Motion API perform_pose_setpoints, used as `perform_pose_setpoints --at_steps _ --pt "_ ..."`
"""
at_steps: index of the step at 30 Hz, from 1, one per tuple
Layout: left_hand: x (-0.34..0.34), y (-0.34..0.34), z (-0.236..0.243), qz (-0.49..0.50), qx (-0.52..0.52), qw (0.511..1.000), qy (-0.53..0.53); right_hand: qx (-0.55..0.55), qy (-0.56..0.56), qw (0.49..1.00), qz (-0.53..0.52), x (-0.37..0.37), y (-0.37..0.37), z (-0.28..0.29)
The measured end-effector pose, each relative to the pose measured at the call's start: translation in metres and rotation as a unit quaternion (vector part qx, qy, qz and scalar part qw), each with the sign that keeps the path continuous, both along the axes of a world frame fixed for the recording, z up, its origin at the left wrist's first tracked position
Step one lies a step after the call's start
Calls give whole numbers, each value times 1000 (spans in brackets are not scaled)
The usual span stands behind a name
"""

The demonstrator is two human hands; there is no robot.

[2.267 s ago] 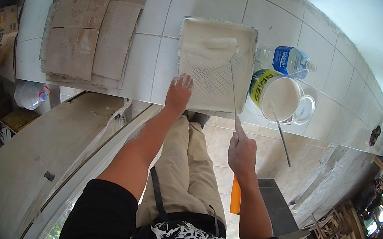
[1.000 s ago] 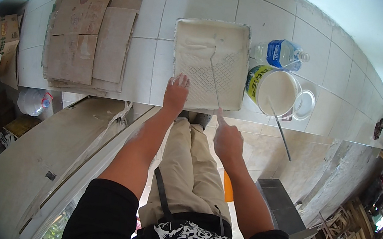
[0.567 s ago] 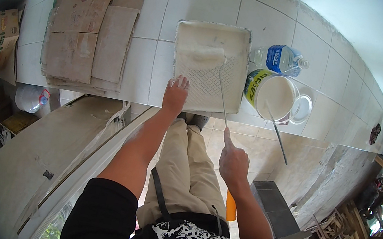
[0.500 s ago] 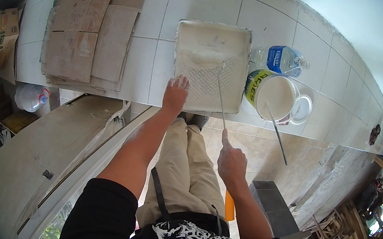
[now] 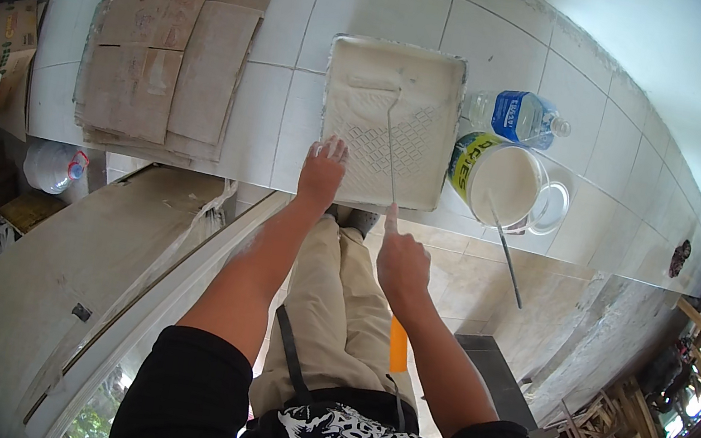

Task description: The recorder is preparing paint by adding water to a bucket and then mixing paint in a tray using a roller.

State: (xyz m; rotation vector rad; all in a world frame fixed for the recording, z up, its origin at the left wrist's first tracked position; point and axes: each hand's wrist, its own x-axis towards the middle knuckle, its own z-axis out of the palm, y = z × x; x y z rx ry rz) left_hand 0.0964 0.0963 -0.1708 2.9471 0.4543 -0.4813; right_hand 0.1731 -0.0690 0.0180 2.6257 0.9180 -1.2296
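A paint tray (image 5: 340, 52) with cream paint and a diamond-patterned ramp lies on the tiled ledge. My left hand (image 5: 323, 171) grips its near left rim, the fingers over the edge and smudged with paint. In the paint at the far end is the roller head of a paint roller (image 5: 374, 83), coated cream. Its thin metal rod runs back over the ramp toward me. My right hand (image 5: 403, 264) is closed round the roller's handle, index finger stretched along the rod. The orange end of the handle sticks out below that hand.
Right of the tray stands a paint bucket (image 5: 505, 185) with a stick (image 5: 506, 257) leaning out over the ledge's front edge. A clear plastic bottle (image 5: 513, 116) lies behind it, a clear container (image 5: 551, 207) beside it. Flattened cardboard (image 5: 133, 84) covers the left of the ledge.
My right hand has moved forward and a little left, pushing the roller head farther up into the paint at the tray's far end. My left hand stays at the rim.
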Motion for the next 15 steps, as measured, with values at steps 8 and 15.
perform_pose_setpoints --at_steps 8,15 --pt "-1 -3 -8 7 -3 1000 -6 3 -1 1000 -12 26 41 -5" --pt "-2 -4 -11 4 14 1000 -4 161 26 977 -139 38 45 -1"
